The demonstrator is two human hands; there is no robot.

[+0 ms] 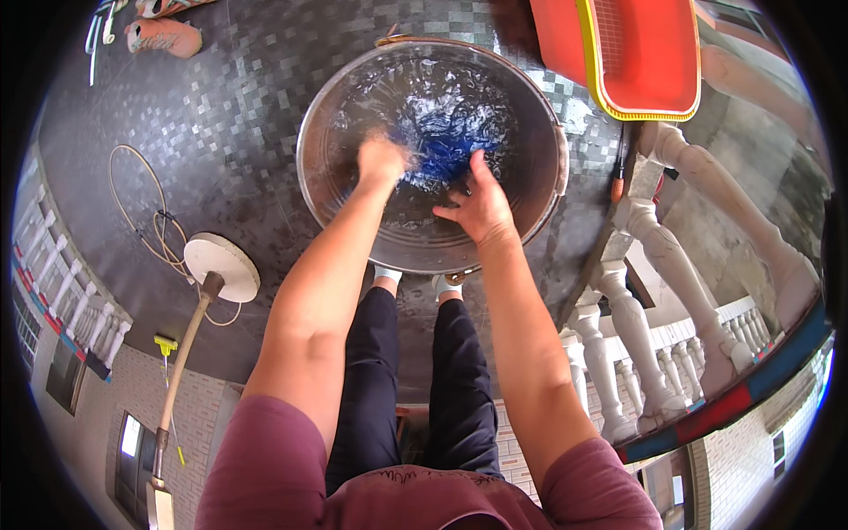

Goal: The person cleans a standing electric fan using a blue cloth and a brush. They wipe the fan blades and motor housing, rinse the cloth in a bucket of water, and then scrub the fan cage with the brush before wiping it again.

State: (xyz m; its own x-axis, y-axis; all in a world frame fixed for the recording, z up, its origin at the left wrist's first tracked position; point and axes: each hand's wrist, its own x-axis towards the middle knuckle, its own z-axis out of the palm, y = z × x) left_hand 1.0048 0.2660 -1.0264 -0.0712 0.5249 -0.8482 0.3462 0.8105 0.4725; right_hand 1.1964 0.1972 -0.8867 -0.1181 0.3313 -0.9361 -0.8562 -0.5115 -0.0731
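Observation:
A large round metal tub point(329, 159) full of rippling water stands on the tiled floor before my feet. Deep blue material point(449, 157), perhaps cloth, lies in the water, partly lost under foam and glare. My left hand point(383, 160) is blurred by motion at the blue material's left edge. Splashing hides its fingertips, so any hold there is unclear. To the lower right of the blue material, my right hand point(487, 204) spreads its thumb and fingers just over the water. Nothing shows in that hand.
A red plastic bin with a yellow rim point(591, 66) is at upper right, beside a white baluster railing point(669, 258). Left of me are a pole on a round white base point(222, 265) and a looped cable point(161, 199). Pinkish shoes point(163, 37) lie at upper left.

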